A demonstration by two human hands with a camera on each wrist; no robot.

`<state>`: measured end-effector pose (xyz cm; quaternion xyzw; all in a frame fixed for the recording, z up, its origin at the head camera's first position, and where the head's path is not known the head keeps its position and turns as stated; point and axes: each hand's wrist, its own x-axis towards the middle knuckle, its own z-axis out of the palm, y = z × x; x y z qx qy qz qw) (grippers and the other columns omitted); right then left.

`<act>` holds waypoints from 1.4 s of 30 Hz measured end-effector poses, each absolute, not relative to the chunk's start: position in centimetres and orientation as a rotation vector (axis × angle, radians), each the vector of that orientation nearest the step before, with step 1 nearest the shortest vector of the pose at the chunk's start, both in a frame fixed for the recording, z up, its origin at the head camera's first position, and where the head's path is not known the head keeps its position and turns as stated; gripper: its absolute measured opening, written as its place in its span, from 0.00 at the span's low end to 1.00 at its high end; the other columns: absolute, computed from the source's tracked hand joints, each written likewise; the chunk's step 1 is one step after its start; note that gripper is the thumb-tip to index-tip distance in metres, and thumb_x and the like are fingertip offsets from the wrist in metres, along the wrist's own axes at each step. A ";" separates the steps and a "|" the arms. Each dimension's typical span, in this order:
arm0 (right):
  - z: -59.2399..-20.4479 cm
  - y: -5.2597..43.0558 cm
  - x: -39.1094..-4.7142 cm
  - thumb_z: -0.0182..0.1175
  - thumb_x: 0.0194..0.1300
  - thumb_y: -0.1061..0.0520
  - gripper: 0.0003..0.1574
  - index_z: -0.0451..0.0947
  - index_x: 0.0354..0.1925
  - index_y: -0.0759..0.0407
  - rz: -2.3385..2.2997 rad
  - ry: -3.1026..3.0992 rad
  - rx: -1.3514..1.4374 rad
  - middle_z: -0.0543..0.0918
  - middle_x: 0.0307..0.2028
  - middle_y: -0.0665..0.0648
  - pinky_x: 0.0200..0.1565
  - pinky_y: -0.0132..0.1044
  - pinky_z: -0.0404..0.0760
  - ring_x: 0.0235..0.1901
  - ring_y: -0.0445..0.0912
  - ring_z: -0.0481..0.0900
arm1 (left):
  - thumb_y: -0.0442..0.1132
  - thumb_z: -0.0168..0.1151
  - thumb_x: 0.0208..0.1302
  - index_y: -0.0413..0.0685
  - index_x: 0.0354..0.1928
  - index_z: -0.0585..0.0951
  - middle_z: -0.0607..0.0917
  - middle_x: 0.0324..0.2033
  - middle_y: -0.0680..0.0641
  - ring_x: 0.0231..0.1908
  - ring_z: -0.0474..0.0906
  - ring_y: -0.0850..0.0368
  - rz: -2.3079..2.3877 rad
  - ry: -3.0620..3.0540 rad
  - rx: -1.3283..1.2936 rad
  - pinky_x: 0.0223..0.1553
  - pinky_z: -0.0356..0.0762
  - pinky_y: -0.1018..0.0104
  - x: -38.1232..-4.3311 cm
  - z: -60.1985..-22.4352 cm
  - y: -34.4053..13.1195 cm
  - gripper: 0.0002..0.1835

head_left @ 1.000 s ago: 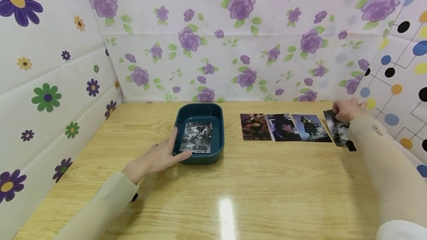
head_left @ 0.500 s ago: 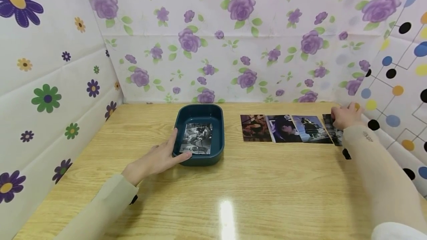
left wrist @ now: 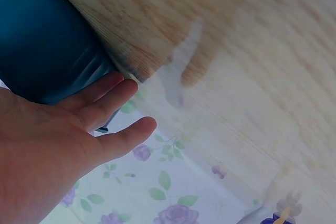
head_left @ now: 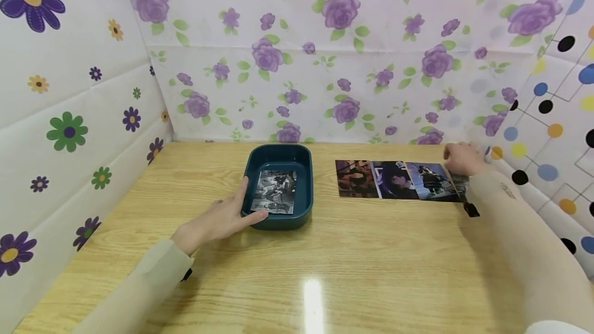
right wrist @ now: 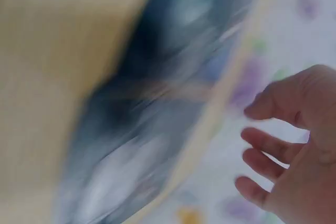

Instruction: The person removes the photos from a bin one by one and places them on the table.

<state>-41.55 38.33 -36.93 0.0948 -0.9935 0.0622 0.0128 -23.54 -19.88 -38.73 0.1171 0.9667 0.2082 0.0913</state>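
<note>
A dark teal rectangular box [head_left: 303,192] stands on the table with a black-and-white photo card [head_left: 274,192] lying in it. My left hand [head_left: 213,223] rests on its left side and near corner, fingers straight and spread. To the right, several photo cards lie in a row: a dark reddish one [head_left: 356,179], a purple one [head_left: 393,179], a bluish one [head_left: 432,182] and a black-and-white one [head_left: 459,184] partly hidden by my right arm. Over that last card hovers my right hand [head_left: 465,160]. In the right wrist view its fingers [right wrist: 262,163] are loosely bent, with nothing between them.
Patterned cloth walls enclose the wooden table [head_left: 362,262] at the back [head_left: 315,92], left and right. The right wall [head_left: 547,169] comes close to my right forearm. The right wrist view is blurred.
My right hand slid the black-and-white card left, up against the bluish one, then came off it and moved further left. The left hand and the box have stayed put.
</note>
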 end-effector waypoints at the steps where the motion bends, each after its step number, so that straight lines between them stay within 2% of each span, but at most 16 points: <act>1: -36.3 37.0 -41.8 0.51 0.58 0.63 0.18 0.74 0.46 0.71 0.278 -3.062 0.363 0.78 0.45 0.74 0.44 0.62 0.72 0.42 0.66 0.74 | 0.80 0.41 0.58 0.52 0.76 0.28 0.52 0.75 0.38 0.71 0.59 0.37 0.618 2.872 0.346 0.67 0.52 0.32 -23.5 -38.7 -19.9 0.60; 4: -34.9 32.5 -42.4 0.54 0.57 0.64 0.15 0.75 0.43 0.71 0.510 -2.959 0.573 0.81 0.39 0.70 0.39 0.49 0.76 0.36 0.58 0.77 | 0.80 0.41 0.58 0.52 0.76 0.27 0.52 0.75 0.38 0.70 0.59 0.37 0.622 2.868 0.348 0.67 0.52 0.32 -23.5 -38.7 -20.1 0.60; 7: -34.0 27.5 -42.3 0.60 0.62 0.61 0.10 0.76 0.40 0.67 0.774 -2.885 0.690 0.82 0.36 0.65 0.38 0.40 0.76 0.35 0.52 0.78 | 0.80 0.41 0.58 0.53 0.75 0.27 0.52 0.75 0.39 0.70 0.60 0.37 0.634 2.862 0.353 0.67 0.52 0.33 -23.5 -38.9 -20.1 0.60; 9: -33.6 24.1 -42.1 0.63 0.63 0.59 0.10 0.76 0.41 0.65 0.945 -2.849 0.754 0.82 0.37 0.63 0.38 0.36 0.76 0.36 0.49 0.78 | 0.80 0.40 0.58 0.53 0.75 0.27 0.52 0.75 0.39 0.70 0.60 0.38 0.637 2.860 0.356 0.67 0.52 0.33 -23.6 -39.0 -20.1 0.60; 15: -32.8 15.2 -41.3 0.65 0.63 0.57 0.14 0.77 0.44 0.64 1.224 -2.734 1.034 0.83 0.40 0.62 0.42 0.38 0.79 0.40 0.50 0.80 | 0.80 0.41 0.57 0.53 0.76 0.27 0.54 0.74 0.38 0.70 0.61 0.37 0.636 2.851 0.349 0.67 0.51 0.33 -23.6 -38.9 -20.0 0.60; 21: -33.6 8.3 -41.0 0.66 0.62 0.59 0.14 0.78 0.43 0.66 1.138 -2.714 1.290 0.83 0.39 0.59 0.46 0.43 0.80 0.38 0.49 0.81 | 0.79 0.42 0.58 0.53 0.75 0.27 0.54 0.74 0.38 0.70 0.61 0.38 0.630 2.832 0.327 0.68 0.50 0.33 -23.6 -38.7 -19.9 0.59; 26: -34.7 4.7 -41.4 0.68 0.60 0.60 0.14 0.79 0.41 0.66 0.992 -2.772 1.391 0.83 0.37 0.58 0.45 0.39 0.80 0.37 0.47 0.81 | 0.80 0.41 0.58 0.54 0.75 0.26 0.56 0.74 0.39 0.70 0.62 0.38 0.622 2.825 0.329 0.68 0.51 0.34 -23.6 -38.8 -19.8 0.59; 33: -35.3 1.3 -41.6 0.70 0.57 0.56 0.17 0.80 0.41 0.65 0.729 -2.980 1.452 0.79 0.34 0.55 0.41 0.34 0.73 0.34 0.45 0.73 | 0.80 0.40 0.57 0.54 0.75 0.27 0.59 0.72 0.37 0.67 0.66 0.38 0.613 2.844 0.332 0.66 0.57 0.35 -23.6 -38.8 -19.9 0.59; 40: -35.7 -0.3 -41.3 0.73 0.54 0.51 0.19 0.80 0.38 0.60 0.524 -3.153 1.454 0.73 0.23 0.48 0.33 0.31 0.69 0.25 0.41 0.69 | 0.80 0.40 0.58 0.55 0.75 0.26 0.57 0.73 0.38 0.69 0.64 0.38 0.619 2.838 0.336 0.67 0.53 0.33 -23.5 -38.5 -20.0 0.59; 42: -35.9 -0.4 -41.3 0.74 0.53 0.47 0.21 0.80 0.38 0.59 0.456 -3.195 1.432 0.72 0.22 0.47 0.33 0.31 0.68 0.26 0.42 0.69 | 0.80 0.40 0.58 0.55 0.75 0.26 0.57 0.73 0.38 0.69 0.63 0.38 0.621 2.838 0.338 0.67 0.53 0.34 -23.5 -38.5 -19.9 0.59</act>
